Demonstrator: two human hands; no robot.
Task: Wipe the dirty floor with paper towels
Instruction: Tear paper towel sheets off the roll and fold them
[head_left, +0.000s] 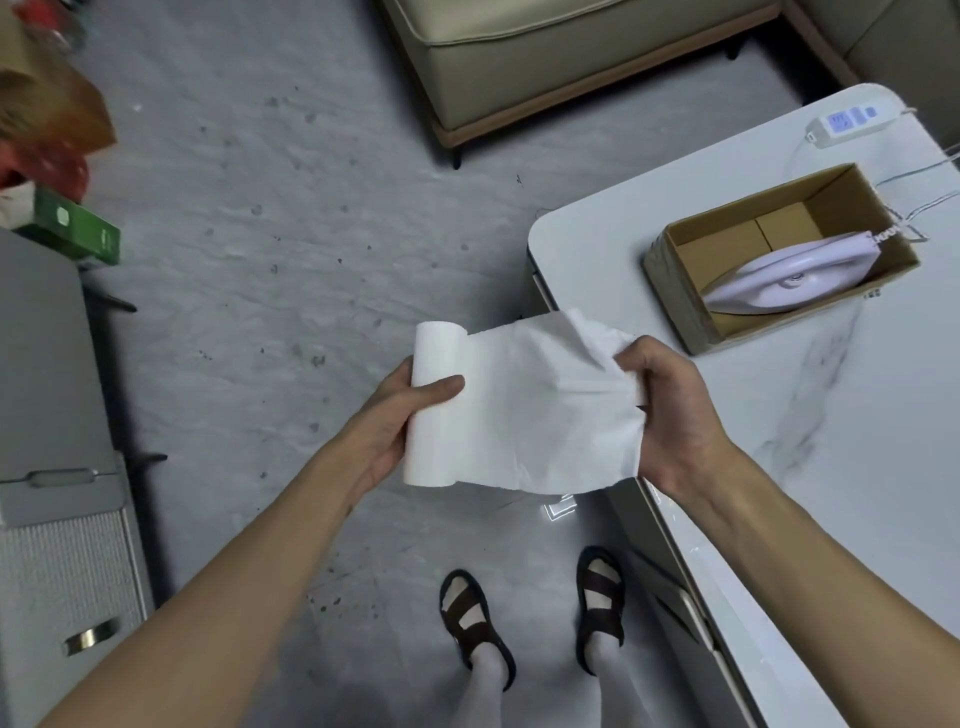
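Over the grey floor (234, 291), at near centre, the paper towel roll (434, 415) was held by the left hand (387, 421): fingers were curled behind the cylinder and the thumb was laid across its front. One unrolled sheet (545, 415) was stretched to the right and gripped by the right hand (670, 410), its free end bunched and pinched between curled fingers and thumb. The roll was judged light, soft and squashable. A wrap grip round mid-cylinder was judged best, with the squeeze kept modest so the roll would not be flattened. The sheet was judged thin, limp, not slippery and easily torn. It was best taken close to the roll for a clean tear, though no perforation line could be made out. The paper was seen as matte white, creased where bunched and smooth where wound. The floor was seen as mottled, stone-like grey, with dark specks (317, 359) scattered from centre to far left; these were taken as the dirt to be wiped. At the right, a glossy white marble-pattern table (831, 441) with a rounded corner was noted. On it stood an open cardboard box (670, 291) with a white plastic device (789, 278) lying inside, and a power strip (841, 122) lay at its far end. A beige sofa (545, 67) was noted at the far side.
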